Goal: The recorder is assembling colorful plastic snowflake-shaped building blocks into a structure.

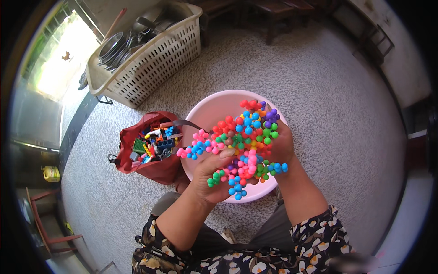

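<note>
A cluster of linked plastic ball-ended connector pieces (248, 157), in red, blue, green, pink, purple and orange, is held up between both hands. My left hand (211, 176) is closed on its left side, the thumb lying across the pieces. On the far right side my right hand (284, 141) grips the cluster, its fingers mostly hidden behind the pieces. Below the hands stands a pink plastic basin (200, 109); the cluster blocks the view of most of its inside.
A red fabric bag (159, 171) full of mixed building bricks stands left of the basin. Beyond it, a white slotted basket (155, 64) holds pans and utensils. Wooden furniture (278, 13) lines the far side, and a reddish chair (45, 219) is at lower left. A yellow container (51, 174) is at far left.
</note>
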Available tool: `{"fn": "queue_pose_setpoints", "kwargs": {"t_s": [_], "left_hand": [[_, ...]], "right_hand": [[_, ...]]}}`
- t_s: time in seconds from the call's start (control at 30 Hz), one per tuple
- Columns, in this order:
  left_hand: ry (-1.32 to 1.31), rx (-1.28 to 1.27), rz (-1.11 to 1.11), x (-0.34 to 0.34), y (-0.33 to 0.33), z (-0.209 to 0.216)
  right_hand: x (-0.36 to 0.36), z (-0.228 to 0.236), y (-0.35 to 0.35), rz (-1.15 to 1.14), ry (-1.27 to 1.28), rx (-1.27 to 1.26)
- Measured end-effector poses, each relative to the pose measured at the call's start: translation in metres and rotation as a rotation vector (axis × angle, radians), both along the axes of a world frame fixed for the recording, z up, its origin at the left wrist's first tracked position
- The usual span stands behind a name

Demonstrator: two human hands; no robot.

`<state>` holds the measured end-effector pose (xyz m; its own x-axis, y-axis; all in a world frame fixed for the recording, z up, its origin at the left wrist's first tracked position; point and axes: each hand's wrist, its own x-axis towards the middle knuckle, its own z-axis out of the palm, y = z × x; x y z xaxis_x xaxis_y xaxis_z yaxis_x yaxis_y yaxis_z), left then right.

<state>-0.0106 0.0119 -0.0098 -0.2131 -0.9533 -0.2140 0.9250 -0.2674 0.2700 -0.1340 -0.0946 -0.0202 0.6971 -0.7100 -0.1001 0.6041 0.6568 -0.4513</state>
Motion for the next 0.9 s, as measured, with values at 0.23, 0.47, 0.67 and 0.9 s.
{"fn": "queue_pose_setpoints", "kwargs": {"t_s": [0.23,0.47,0.67,0.9], "left_hand": [[0.159,0.01,-0.019,-0.002,0.005,-0.008],[0.545,-0.097,-0.088,-0.01,0.011,-0.016],[0.025,0.105,-0.08,-0.005,0.018,-0.053],[0.158,-0.406,0.027,-0.016,0.015,-0.067]], "right_hand": [[-0.003,-0.003,0.0,0.069,0.033,0.06],[-0.004,-0.005,0.0,0.109,0.005,-0.101],[-0.004,0.005,-0.002,0.007,0.231,-0.099],[-0.003,0.004,0.0,0.041,0.469,-0.093]]}}
